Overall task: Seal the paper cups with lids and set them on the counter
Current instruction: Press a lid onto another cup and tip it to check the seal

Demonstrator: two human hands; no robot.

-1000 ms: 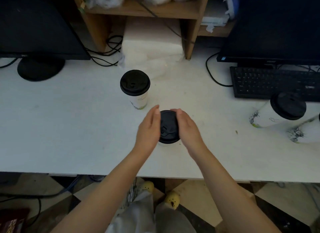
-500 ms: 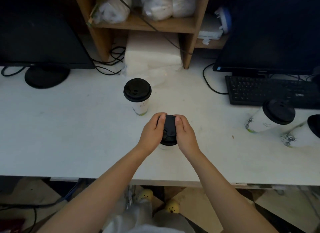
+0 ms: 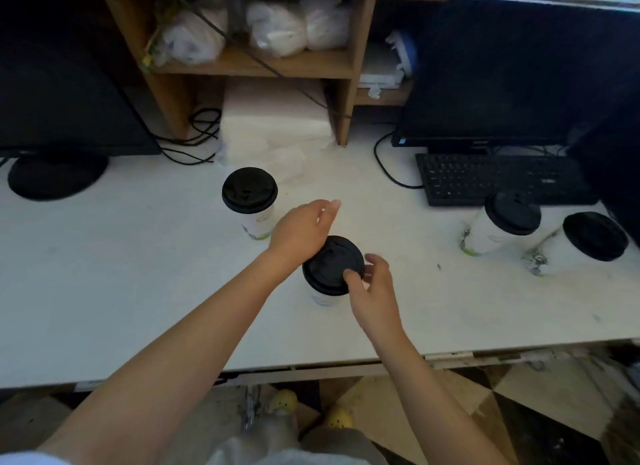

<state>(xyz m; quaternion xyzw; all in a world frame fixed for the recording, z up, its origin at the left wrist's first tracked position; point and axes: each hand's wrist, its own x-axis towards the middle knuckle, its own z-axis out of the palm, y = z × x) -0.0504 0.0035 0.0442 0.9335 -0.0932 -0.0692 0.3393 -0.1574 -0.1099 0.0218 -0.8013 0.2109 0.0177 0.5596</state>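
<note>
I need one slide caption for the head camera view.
Right hand touches lidded cup; left hand hovers open above the counter.

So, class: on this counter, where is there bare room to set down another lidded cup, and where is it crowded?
Free: the wide stretch of counter between the monitor stand and the far cup, and the patch between the near cup and the right-side cups. Crowded: around the keyboard and the right edge.
</note>
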